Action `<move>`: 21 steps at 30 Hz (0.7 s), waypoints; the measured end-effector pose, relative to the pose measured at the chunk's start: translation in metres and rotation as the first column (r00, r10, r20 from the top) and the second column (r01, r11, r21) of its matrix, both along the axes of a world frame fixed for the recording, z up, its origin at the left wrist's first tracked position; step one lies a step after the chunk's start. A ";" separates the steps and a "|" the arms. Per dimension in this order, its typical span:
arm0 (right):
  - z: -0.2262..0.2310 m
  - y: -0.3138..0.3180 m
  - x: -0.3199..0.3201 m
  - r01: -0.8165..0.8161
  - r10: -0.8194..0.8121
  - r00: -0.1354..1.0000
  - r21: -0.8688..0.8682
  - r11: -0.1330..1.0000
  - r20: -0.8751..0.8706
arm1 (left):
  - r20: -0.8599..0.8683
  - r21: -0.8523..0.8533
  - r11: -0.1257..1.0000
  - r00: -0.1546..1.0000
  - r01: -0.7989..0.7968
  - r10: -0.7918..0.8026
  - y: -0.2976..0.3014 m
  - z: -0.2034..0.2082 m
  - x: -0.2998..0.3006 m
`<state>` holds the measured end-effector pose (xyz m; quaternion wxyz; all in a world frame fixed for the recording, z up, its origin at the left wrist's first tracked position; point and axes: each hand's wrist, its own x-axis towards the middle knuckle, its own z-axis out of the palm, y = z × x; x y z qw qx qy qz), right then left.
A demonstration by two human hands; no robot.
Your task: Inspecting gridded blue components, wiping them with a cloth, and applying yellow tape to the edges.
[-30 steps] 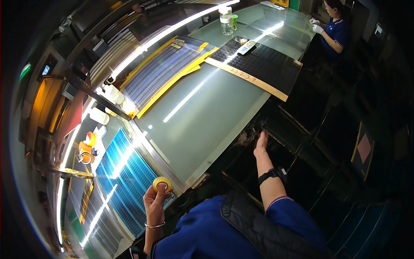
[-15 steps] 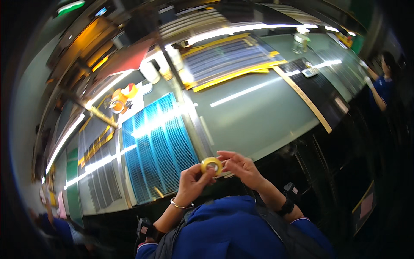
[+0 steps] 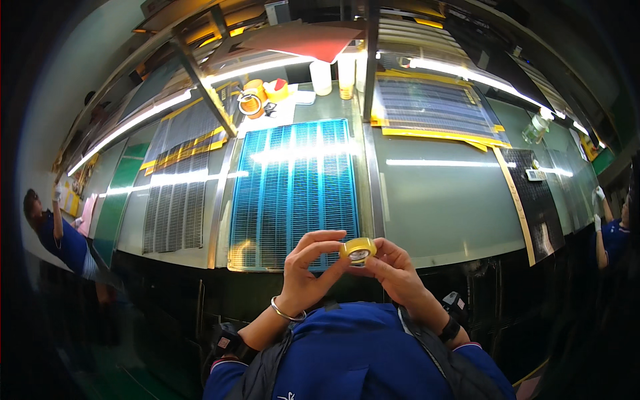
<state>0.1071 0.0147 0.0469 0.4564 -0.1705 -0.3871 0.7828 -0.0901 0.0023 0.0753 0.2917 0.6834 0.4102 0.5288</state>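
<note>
In the head view, the left hand (image 3: pixel 308 270) and right hand (image 3: pixel 398 270) pinch a glossy yellow ring-shaped tape roll (image 3: pixel 361 245), fingers closed on opposite sides, near the front edge of the grey-green counter (image 3: pixel 440 200). The whitish label (image 3: pixel 359 255) inside its core is too small to read.

The tape roll (image 3: pixel 359 245) looks glossy, smooth plastic.

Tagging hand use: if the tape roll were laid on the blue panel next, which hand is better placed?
Probably the left hand: it touches the yellow tape roll and overlaps the blue gridded panel in view, while the right hand, also on the roll, sits right of that panel.
</note>
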 end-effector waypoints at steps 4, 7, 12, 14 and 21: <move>0.008 0.001 -0.016 -0.126 0.125 0.992 -0.069 0.990 -0.029 | -0.091 -0.005 1.000 0.996 0.005 -0.005 -0.008 0.010 -0.025; 0.010 0.000 -0.031 -0.163 0.162 0.986 0.014 0.987 0.046 | -0.109 -0.009 1.000 0.994 -0.011 0.010 -0.016 0.012 -0.039; 0.009 -0.007 -0.058 -0.199 0.190 0.968 -0.041 0.979 -0.164 | 0.024 -0.055 0.989 0.990 -0.139 0.141 -0.026 0.007 -0.053; 0.008 -0.010 -0.064 -0.219 0.195 0.957 -0.097 0.971 -0.216 | 0.036 -0.029 0.993 0.993 -0.115 0.116 -0.027 0.004 -0.061; 0.011 -0.018 -0.074 -0.236 0.223 0.966 -0.092 0.967 -0.133 | -0.057 0.050 0.995 0.995 -0.084 0.087 -0.029 0.002 -0.081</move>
